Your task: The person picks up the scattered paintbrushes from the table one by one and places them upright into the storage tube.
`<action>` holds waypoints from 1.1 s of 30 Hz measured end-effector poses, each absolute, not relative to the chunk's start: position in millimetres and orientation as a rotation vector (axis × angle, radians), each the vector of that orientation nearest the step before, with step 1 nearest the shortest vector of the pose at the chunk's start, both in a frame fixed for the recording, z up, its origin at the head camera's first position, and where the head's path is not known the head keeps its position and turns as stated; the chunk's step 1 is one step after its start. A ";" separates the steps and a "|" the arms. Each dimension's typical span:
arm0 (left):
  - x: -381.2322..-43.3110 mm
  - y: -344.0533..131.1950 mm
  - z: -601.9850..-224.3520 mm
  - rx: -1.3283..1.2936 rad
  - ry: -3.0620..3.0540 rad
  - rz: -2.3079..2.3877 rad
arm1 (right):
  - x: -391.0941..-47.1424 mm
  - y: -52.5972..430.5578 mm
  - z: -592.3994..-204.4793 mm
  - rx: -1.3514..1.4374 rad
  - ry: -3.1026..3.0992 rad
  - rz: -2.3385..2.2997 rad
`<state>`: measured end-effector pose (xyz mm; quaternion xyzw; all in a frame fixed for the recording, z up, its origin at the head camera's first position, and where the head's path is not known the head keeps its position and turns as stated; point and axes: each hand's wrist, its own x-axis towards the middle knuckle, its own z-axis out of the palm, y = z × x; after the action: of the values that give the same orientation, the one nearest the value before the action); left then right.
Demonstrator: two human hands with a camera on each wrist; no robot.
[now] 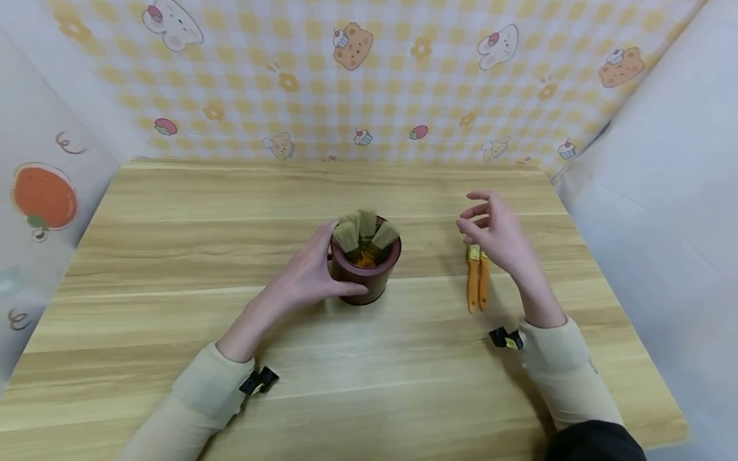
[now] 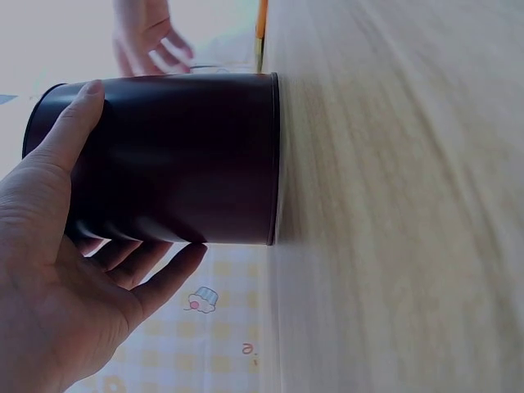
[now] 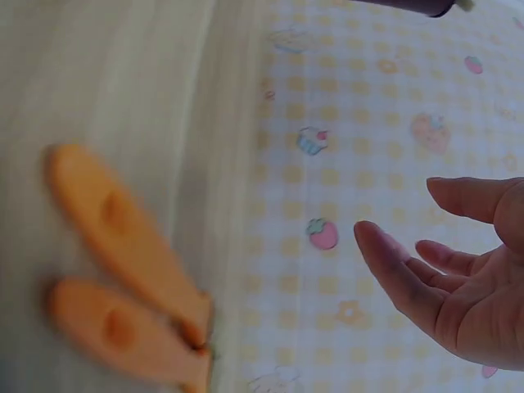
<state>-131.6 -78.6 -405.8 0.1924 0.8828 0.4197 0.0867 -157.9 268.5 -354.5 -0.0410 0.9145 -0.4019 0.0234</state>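
Observation:
My left hand (image 1: pixel 302 274) holds a dark maroon cylindrical pot (image 1: pixel 377 280) that stands upright on the table. In the left wrist view the thumb lies along one side of the pot (image 2: pixel 176 160) and the fingers curl round the other. Several paintbrushes (image 1: pixel 367 225) stand in it, bristles up. To the right, my right hand (image 1: pixel 500 235) hovers with loosely bent fingers and nothing between them. Below it, two paintbrushes with orange handles (image 1: pixel 473 285) lie side by side on the table, their bristles hidden by the hand. The right wrist view shows both handles (image 3: pixel 135 237) close up.
The wood-grain table (image 1: pixel 173 256) reaches back to a yellow checked wall covering (image 1: pixel 392 89) with cartoon prints. Pale walls flank it on the left and right (image 1: pixel 663 192). A black rounded object (image 1: pixel 596 442) sits at the bottom right, near the right sleeve.

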 end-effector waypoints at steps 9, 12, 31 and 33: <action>-132.6 -82.0 -405.6 0.575 2.630 1.256 | -155.5 292.0 -370.8 0.028 2.790 -0.967; -132.3 -82.7 -406.5 0.590 2.632 1.263 | -155.9 294.9 -373.4 0.095 2.732 -0.871; -134.1 -81.2 -406.0 0.571 2.619 1.237 | -158.4 291.7 -393.9 0.039 2.645 -0.709; -133.8 -81.5 -405.9 0.559 2.620 1.230 | -158.4 291.0 -394.9 0.029 2.639 -0.705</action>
<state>-133.8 -81.5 -405.9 0.1889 0.8846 0.4153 0.0967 -158.4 291.0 -394.9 0.0104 0.9458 -0.2527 0.2038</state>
